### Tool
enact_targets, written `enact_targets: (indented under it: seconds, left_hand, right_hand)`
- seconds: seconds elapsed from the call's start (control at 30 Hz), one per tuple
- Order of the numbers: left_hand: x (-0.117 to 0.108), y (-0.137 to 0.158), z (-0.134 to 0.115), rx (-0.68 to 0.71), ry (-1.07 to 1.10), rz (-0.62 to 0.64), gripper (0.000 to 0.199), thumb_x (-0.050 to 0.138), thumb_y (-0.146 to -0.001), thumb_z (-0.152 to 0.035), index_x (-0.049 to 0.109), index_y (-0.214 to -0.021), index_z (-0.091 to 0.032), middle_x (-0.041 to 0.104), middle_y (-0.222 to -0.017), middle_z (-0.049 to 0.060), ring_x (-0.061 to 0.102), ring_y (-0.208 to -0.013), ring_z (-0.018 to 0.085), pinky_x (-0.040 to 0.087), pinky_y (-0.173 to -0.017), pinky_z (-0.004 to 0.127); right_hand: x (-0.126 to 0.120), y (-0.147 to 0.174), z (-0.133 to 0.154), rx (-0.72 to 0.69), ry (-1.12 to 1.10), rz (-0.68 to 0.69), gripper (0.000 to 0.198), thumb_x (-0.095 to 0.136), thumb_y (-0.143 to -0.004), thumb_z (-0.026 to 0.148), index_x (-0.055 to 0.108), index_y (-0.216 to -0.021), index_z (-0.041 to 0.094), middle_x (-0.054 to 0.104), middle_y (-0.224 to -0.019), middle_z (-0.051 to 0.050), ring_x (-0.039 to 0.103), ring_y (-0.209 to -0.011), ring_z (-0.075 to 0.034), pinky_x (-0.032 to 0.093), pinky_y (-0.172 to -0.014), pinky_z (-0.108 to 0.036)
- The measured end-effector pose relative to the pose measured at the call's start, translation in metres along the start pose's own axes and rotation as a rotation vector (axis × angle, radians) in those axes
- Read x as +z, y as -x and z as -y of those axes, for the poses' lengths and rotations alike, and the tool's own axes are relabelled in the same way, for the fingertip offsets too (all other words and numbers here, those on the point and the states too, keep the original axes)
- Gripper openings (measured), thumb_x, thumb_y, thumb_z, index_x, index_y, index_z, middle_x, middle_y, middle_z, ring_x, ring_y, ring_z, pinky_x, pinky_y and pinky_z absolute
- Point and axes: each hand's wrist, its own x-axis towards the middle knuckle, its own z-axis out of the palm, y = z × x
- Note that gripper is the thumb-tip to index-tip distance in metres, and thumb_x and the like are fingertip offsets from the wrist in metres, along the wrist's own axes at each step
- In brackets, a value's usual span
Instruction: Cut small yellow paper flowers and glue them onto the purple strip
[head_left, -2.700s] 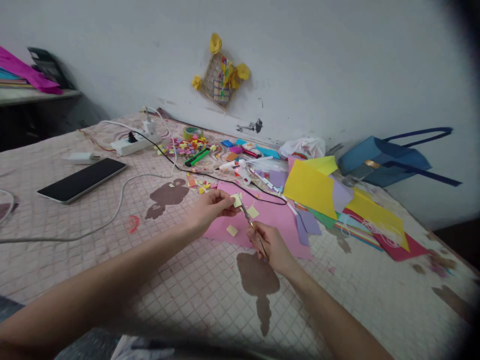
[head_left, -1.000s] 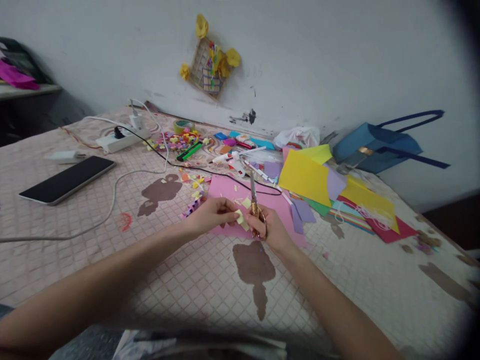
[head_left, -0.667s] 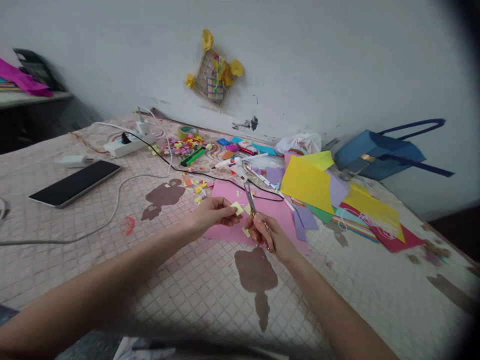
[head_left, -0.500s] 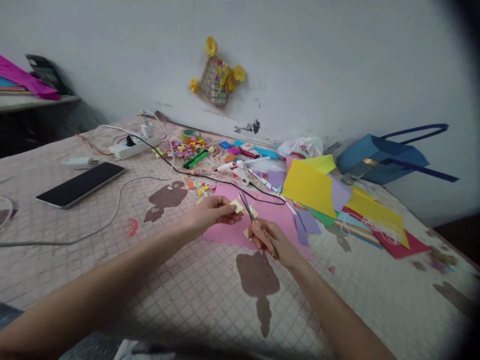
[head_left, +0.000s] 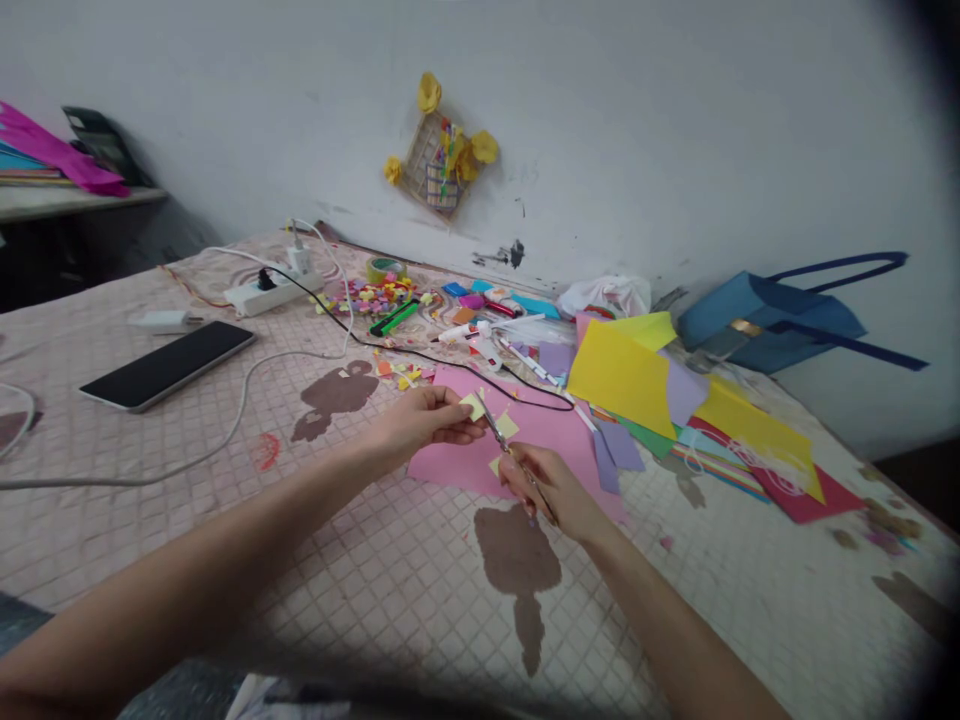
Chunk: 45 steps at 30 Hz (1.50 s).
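Between the thumb and fingers of my left hand is a small piece of pale yellow paper. My right hand is wrapped round a pair of scissors, whose blades point up and left to the edge of that piece. The blades look nearly closed together. Both hands are over a pink sheet of paper lying on the table. Another pale yellow square rests on the pink sheet beside the blades, and a further one is partly hidden near my right fingers.
A glue gun with a black cable lies behind the pink sheet, near a green cutter and a pile of paper bits. Coloured sheets and a blue bag are to the right. A tablet-like device and power strip are left.
The scissors' blades have come closer together at the yellow piece. My hands have stayed almost in place, and the whole view has shifted slightly.
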Motion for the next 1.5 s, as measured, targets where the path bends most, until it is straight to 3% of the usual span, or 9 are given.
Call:
enact_targets:
  seconds: [0.4,0.67,0.93,1.5]
  left_hand:
    - [-0.002,-0.001,0.003,0.014,0.001,0.026,0.017,0.064,-0.076,-0.022,0.052,-0.072,-0.011,0.070,-0.080,0.009,0.067,-0.072,0.013,0.051,-0.072,0.025]
    - [0.000,0.000,0.001,0.003,0.012,0.027,0.015,0.064,-0.076,-0.020,0.052,-0.072,-0.011,0.070,-0.077,0.008,0.066,-0.070,0.012,0.051,-0.071,0.024]
    - [-0.001,0.001,-0.001,0.004,-0.005,0.022,0.017,0.065,-0.075,-0.023,0.053,-0.072,-0.011,0.070,-0.078,0.010,0.066,-0.072,0.013,0.050,-0.073,0.026]
    - [-0.004,0.000,-0.002,0.007,0.029,0.072,0.019,0.067,-0.073,-0.021,0.051,-0.073,-0.011,0.071,-0.078,0.010,0.067,-0.071,0.015,0.051,-0.072,0.027]
  right_hand:
    - [0.001,0.000,0.001,0.064,-0.027,0.015,0.026,0.050,-0.080,0.040,0.049,-0.067,0.017,0.036,-0.048,0.007,0.034,-0.043,-0.008,0.026,-0.042,-0.022]
    - [0.001,-0.001,0.000,0.092,-0.055,0.016,0.030,0.051,-0.079,0.044,0.048,-0.066,0.018,0.036,-0.047,0.007,0.032,-0.041,-0.007,0.026,-0.041,-0.021]
    - [0.000,-0.001,-0.006,0.050,-0.026,-0.003,0.025,0.052,-0.079,0.034,0.043,-0.062,0.019,0.037,-0.049,0.006,0.034,-0.042,-0.007,0.026,-0.040,-0.020]
    - [-0.001,0.001,-0.005,0.041,0.087,0.000,0.039,0.043,-0.084,0.051,0.041,-0.061,0.019,0.033,-0.048,0.006,0.033,-0.043,-0.009,0.024,-0.041,-0.021]
